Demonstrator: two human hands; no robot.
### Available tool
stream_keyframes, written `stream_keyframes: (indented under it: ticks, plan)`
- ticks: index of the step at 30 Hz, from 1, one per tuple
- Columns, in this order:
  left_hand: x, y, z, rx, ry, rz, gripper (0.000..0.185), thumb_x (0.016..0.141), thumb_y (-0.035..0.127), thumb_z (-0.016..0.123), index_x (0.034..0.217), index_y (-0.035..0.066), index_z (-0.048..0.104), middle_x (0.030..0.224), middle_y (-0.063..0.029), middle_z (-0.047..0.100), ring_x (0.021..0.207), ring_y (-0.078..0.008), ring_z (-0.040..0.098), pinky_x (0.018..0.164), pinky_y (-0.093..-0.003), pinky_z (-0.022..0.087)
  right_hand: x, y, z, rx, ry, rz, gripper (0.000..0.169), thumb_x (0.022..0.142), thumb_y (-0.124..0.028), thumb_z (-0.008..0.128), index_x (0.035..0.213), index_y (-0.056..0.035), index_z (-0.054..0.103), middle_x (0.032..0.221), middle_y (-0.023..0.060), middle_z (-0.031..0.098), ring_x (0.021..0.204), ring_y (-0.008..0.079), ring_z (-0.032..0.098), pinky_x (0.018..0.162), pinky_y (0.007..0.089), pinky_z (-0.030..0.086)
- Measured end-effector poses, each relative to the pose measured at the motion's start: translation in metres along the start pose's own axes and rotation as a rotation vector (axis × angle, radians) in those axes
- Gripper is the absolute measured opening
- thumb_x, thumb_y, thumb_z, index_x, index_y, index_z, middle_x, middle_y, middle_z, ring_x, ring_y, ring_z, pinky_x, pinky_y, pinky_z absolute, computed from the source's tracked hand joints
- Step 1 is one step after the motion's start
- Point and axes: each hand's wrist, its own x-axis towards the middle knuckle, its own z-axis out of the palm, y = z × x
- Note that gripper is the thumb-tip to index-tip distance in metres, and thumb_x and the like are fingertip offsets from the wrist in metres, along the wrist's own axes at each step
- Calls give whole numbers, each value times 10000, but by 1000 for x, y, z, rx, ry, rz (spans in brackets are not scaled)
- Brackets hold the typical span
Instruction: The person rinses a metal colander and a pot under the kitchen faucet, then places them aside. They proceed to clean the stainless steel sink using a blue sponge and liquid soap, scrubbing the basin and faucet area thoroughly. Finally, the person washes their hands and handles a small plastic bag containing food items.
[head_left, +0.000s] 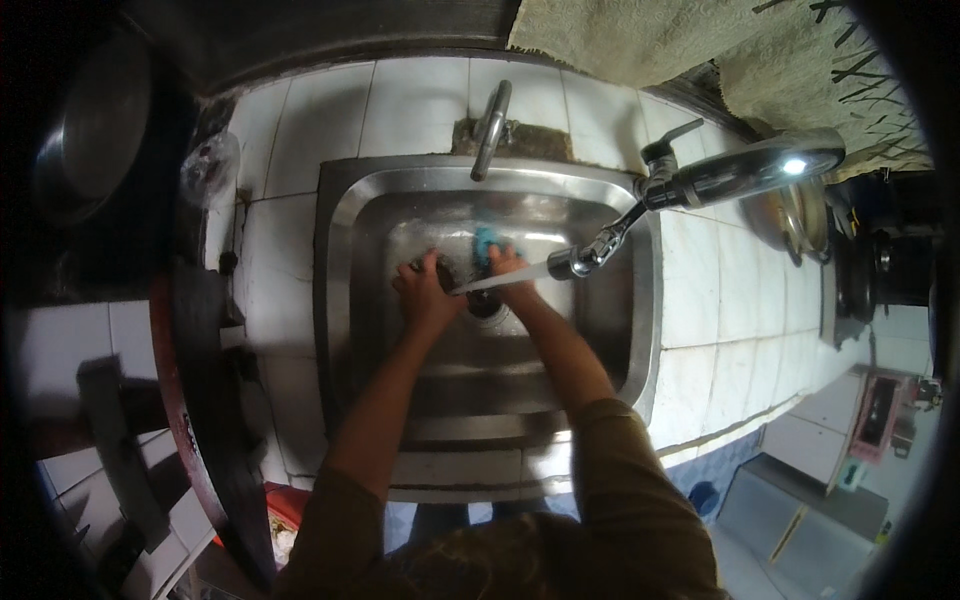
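Both hands are inside a stainless steel sink (450, 427). My left hand (429, 296) is curved round a dark object (448, 274), mostly hidden by the fingers, with a stream of water running onto it. My right hand (512, 271) rests its fingers on a teal cloth or scrubber (486, 241) near the sink floor; how firmly it is held cannot be told. Water comes from the chrome spout (568, 264) of a faucet on the right. Between the hands lies the dark drain (486, 302).
A second metal tap (492, 131) stands behind the sink. White tiles (682, 289) surround the basin. Metal pans (795, 217) stand at the right, and a large metal pot (105, 127) is at the far left. A patterned cloth (622, 37) hangs at the back.
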Motion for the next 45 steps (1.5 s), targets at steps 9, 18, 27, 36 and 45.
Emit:
stream_keyframes:
  ticks: [9, 18, 27, 36, 45]
  plan:
    - [-1, 24, 74, 142, -196, 254, 718, 617, 343, 692, 1237, 181, 368, 1230, -255, 294, 1091, -429, 335, 895, -510, 329, -31, 5, -83, 309, 311, 349, 405, 738, -371, 600, 907, -5, 555, 894, 171, 539, 840, 319, 534, 737, 376, 419]
    - [8, -21, 153, 380, 109, 550, 370, 752, 343, 541, 1088, 188, 526, 1241, -179, 347, 1118, -400, 338, 808, -612, 318, -42, 4, -109, 501, 399, 235, 329, 762, -305, 599, 873, 5, 583, 785, 154, 608, 770, 271, 588, 686, 353, 434]
    - [21, -29, 107, -340, -185, 11, 360, 804, 356, 496, 1054, 100, 522, 1123, -162, 491, 1037, -314, 469, 815, -439, 403, -47, -53, -96, 240, 40, 166, 382, 792, -353, 537, 958, -11, 504, 739, 201, 576, 676, 380, 560, 585, 440, 437]
    - [31, -64, 73, -1581, -546, -566, 364, 839, 354, 451, 1072, 79, 503, 1096, -141, 512, 1004, -280, 495, 841, -412, 408, -75, -146, -57, 612, 344, -262, 289, 734, -324, 573, 688, -41, 610, 620, 161, 575, 506, 340, 542, 486, 455, 420]
    - [30, -63, 89, -2072, -762, -495, 372, 874, 352, 406, 1090, 59, 484, 1068, -119, 533, 971, -247, 520, 867, -385, 412, -19, -46, -65, 184, -171, 106, 516, 759, -548, 437, 823, -60, 593, 900, 188, 594, 834, 294, 571, 678, 395, 444]
